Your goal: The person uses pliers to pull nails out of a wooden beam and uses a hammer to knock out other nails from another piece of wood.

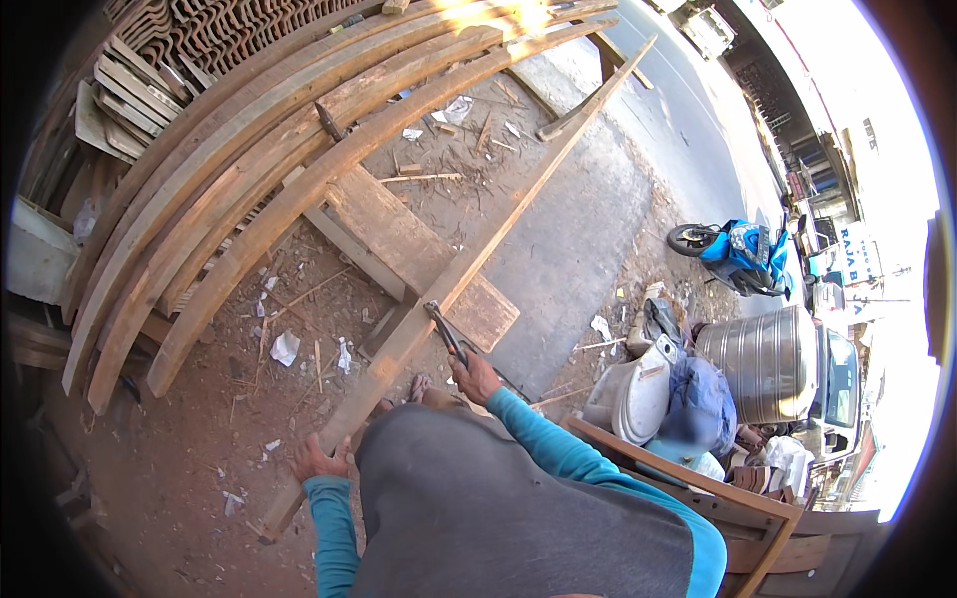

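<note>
A long wooden beam [384,369] runs diagonally from the lower left toward the road at the upper right. It rests across a broad wooden plank [394,224]. My left hand [321,456] grips the beam close to its lower end, with the fingers wrapped at its edge. In my right hand [477,377] is a dark hand tool [447,331] with a curved metal head. Its head touches or lies just over the beam beside the plank; its exact kind is too small to tell. Below my right hand, part of the tool or a thin dark rod slants away.
Several long curved timbers [249,234] lie at the left, before stacked roof tiles [189,55]. Wood scraps and paper litter the dirt. At the right are a white tub [638,394], blue sacking [701,404], a metal drum [763,364], a wooden frame [688,480] and a blue motorbike [748,257].
</note>
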`<action>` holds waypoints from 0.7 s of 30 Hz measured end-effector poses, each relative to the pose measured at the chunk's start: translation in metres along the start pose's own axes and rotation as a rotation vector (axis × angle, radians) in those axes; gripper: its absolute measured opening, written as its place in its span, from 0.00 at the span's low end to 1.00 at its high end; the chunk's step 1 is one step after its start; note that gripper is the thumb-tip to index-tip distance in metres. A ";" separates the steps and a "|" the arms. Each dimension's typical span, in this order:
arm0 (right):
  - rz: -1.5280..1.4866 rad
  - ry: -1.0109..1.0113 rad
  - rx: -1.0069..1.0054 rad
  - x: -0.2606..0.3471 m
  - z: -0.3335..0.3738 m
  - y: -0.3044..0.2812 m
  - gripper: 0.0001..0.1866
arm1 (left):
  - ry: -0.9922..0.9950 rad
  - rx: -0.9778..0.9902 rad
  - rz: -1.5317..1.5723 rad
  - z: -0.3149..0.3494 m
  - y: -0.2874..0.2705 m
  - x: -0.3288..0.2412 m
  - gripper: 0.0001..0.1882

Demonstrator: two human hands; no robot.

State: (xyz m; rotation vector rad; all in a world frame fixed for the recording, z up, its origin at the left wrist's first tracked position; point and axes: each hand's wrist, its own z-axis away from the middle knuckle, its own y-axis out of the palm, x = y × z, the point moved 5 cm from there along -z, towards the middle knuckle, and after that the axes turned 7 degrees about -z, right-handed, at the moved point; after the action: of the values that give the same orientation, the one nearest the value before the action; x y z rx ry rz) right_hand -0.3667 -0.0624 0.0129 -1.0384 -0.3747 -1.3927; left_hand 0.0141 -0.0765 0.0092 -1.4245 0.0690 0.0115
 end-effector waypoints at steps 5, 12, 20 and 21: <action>-0.163 -0.118 -0.092 0.033 0.014 0.006 0.19 | -0.004 0.187 0.217 -0.039 0.008 0.022 0.39; -0.219 -0.158 -0.162 0.057 0.026 -0.005 0.19 | 0.133 -0.144 0.274 -0.093 -0.027 -0.040 0.40; -0.302 0.008 0.131 0.006 -0.014 -0.054 0.18 | 0.349 -0.376 0.399 -0.113 -0.065 -0.232 0.47; -0.312 -0.032 0.146 0.000 -0.019 -0.069 0.18 | 0.365 -0.383 0.404 -0.114 -0.061 -0.253 0.50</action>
State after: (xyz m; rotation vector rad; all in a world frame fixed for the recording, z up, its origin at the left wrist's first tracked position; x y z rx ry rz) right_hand -0.4360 -0.0665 0.0290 -0.9086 -0.6744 -1.5999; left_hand -0.2404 -0.1900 0.0670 -1.7592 0.6856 0.1017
